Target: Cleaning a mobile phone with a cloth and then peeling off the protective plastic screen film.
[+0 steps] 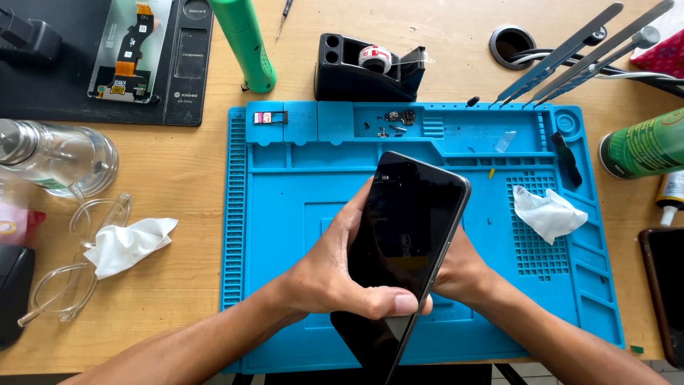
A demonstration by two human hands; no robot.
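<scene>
The black phone (410,235) stands tilted at centre frame above the blue mat (285,214), its long axis running lower left to upper right, the left hand (335,274) clamping its lower edge, the right hand (463,274) cupped behind it

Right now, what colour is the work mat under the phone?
Bright blue; the mat shows best in the head view, beneath the black phone.

A wooden table (178,171) fills the frame. A blue work mat (285,192) lies at centre. Glasses (71,264) and a white cloth (128,244) lie lower left.
</scene>
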